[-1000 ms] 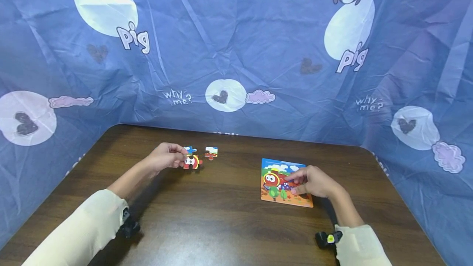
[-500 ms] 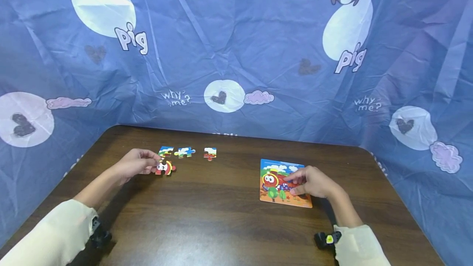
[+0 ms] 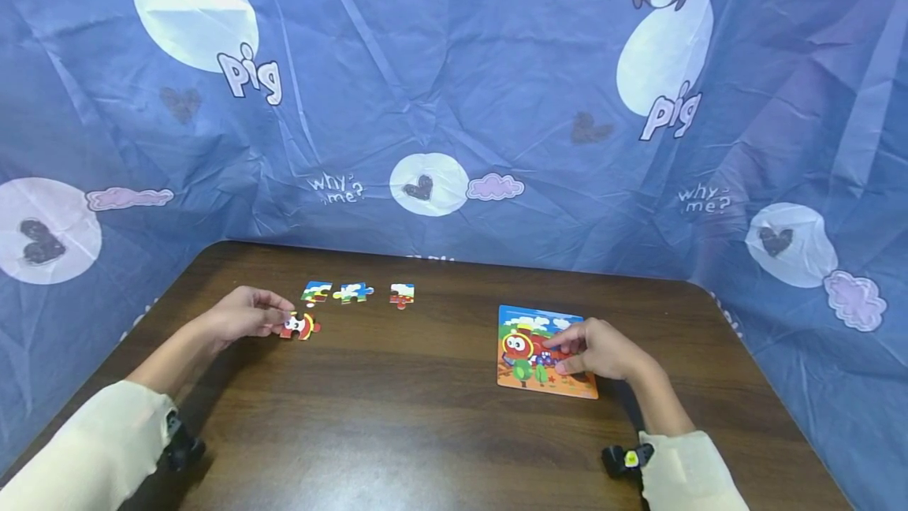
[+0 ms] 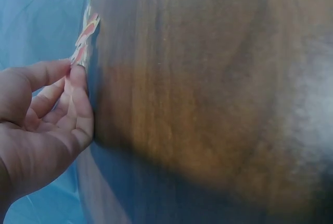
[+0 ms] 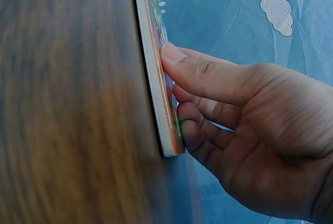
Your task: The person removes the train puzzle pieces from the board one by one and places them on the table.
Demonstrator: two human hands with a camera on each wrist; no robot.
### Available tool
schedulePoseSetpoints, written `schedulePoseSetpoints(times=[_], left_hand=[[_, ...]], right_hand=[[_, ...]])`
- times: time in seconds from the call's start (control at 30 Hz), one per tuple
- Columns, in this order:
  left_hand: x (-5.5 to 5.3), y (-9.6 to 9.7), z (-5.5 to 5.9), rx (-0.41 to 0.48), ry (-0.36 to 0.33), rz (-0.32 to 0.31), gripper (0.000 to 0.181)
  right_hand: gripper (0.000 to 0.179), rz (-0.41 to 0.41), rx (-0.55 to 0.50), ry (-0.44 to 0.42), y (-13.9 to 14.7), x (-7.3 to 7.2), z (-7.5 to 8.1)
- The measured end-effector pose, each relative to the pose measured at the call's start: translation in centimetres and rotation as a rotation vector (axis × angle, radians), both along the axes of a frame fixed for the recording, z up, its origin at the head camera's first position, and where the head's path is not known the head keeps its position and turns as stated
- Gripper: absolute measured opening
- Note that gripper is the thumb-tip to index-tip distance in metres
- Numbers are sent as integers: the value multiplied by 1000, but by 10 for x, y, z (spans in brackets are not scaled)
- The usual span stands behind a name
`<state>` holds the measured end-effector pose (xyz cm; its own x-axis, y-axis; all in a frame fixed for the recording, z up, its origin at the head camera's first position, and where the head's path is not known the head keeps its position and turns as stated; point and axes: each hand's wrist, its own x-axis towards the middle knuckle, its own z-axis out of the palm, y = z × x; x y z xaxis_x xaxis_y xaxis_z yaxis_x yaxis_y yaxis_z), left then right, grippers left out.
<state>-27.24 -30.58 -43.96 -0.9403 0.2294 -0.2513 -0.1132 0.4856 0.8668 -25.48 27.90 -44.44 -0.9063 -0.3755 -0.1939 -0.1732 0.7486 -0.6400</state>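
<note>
A bench [image 3: 426, 432] bears three loose pieces [image 3: 351, 293] near the left hand [image 3: 237, 317], whose fingers pinch a fourth piece [image 3: 301, 326]. Well apart lies one board [image 3: 521, 353], touched by the right hand [image 3: 603, 349], thumb and fingers parted.

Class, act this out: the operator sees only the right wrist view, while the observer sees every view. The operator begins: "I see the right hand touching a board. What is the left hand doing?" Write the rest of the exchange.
Observer: The left hand pinches a red piece between thumb and finger.
Operator: Is anything lying loose nearby?
Observer: Yes, three more pieces lie roughly in a row on the table.
Operator: And what is printed on this board? I get it almost edge-on.
Observer: A red train with big round eyes.
</note>
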Motion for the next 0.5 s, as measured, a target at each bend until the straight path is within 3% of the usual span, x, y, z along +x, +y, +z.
schedulePoseSetpoints(times=[0.37,0.5], left_hand=[[-7,1,3,-88,55,-37,29],[-11,1,4,-100,89,-21,30]], right_hand=[[33,5,-16,-2,0,-1,0],[33,7,-22,-6,1,-1,0]])
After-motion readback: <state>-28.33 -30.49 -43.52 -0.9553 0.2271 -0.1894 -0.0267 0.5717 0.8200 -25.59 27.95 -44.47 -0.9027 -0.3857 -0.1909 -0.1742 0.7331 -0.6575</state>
